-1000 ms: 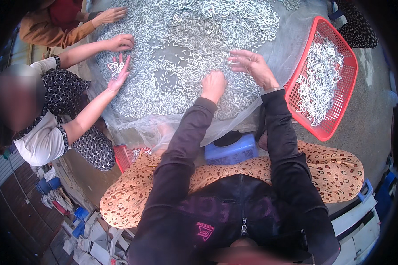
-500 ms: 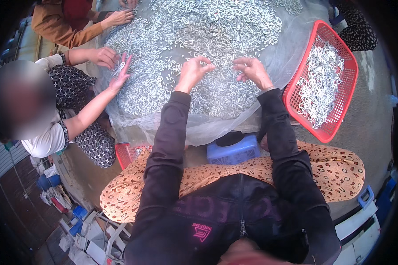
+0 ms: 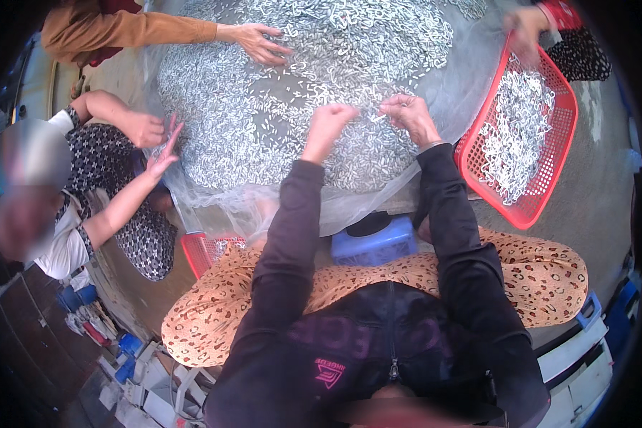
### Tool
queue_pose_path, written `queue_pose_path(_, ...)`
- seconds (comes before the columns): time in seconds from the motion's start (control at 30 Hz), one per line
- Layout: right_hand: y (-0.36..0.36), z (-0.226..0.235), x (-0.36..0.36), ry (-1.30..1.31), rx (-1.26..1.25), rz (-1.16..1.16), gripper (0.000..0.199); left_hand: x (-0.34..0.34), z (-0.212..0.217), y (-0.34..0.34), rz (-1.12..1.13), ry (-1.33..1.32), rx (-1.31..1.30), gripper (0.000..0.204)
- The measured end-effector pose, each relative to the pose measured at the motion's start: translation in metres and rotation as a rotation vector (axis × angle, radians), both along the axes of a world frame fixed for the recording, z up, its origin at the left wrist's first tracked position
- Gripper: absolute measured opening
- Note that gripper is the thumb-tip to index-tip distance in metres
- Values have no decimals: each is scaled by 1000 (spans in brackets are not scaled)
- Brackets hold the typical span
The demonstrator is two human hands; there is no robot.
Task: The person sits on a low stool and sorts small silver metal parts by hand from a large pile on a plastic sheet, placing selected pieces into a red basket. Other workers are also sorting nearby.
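My left hand [image 3: 330,127] and my right hand [image 3: 414,120] are held close together over a wide heap of small silvery metal pieces [image 3: 367,153]. On the left hand the fingers are pinched together, their tips pointing toward the right hand. The right hand's thumb and fingers are also pinched. Whatever sits in either pinch is too small to make out. Under the heap lies a translucent sheet [image 3: 314,214], bunched along its near edge. A red basket [image 3: 565,153] on the right holds many white and silver hook-shaped or link-shaped pieces [image 3: 517,135].
A co-worker's hand [image 3: 264,44] in a brown sleeve reaches over the heap from the far left. Another person's hands [image 3: 153,143] are at its left edge. A third person's hand [image 3: 526,28] touches the red basket's far end. A blue plastic box [image 3: 374,246] stands near my legs.
My left hand has moved right, nearer to my right hand, and its fingers have closed. The brown-sleeved arm has stretched over the heap. The left person's hands drew back. A hand has appeared at the basket.
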State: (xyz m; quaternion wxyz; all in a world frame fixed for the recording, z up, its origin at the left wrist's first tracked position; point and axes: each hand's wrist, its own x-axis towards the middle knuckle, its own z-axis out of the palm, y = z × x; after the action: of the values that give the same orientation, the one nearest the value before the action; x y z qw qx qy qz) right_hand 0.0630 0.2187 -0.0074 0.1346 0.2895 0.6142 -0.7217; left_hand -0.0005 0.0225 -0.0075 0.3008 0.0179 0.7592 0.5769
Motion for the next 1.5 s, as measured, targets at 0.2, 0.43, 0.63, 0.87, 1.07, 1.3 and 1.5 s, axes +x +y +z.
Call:
queue_pose_path(0.2, 1, 0, -8, 16, -107, 10, 15, -28, 34, -27, -138, -88, -133, 16)
queue_pose_path(0.43, 10, 11, -24, 149, -276, 98, 26, -37, 31, -35, -305, -4, -201, 23)
queue_pose_path(0.63, -29, -37, -33, 116, 1006, 441, 19, -57, 28, -64, -152, 405, -603, 34)
queue_pose_path(0.87, -23, -11, -26, 356, 211, 255, 23, -67, -21, -23, -208, 343, -752, 30)
queue_pose_path(1.07, 23, 25, -29, 320, -555, 37, 30, -62, -16, -13, -57, 299, -223, 21)
queue_pose_path(1.3, -8, -34, -56, 336, 740, 427, 17, -55, 37, -60, 183, -358, 483, 8)
queue_pose_path(1.5, -33, -51, -26, 272, 972, 560, 23, -44, 47, -92, 171, -435, 1004, 10)
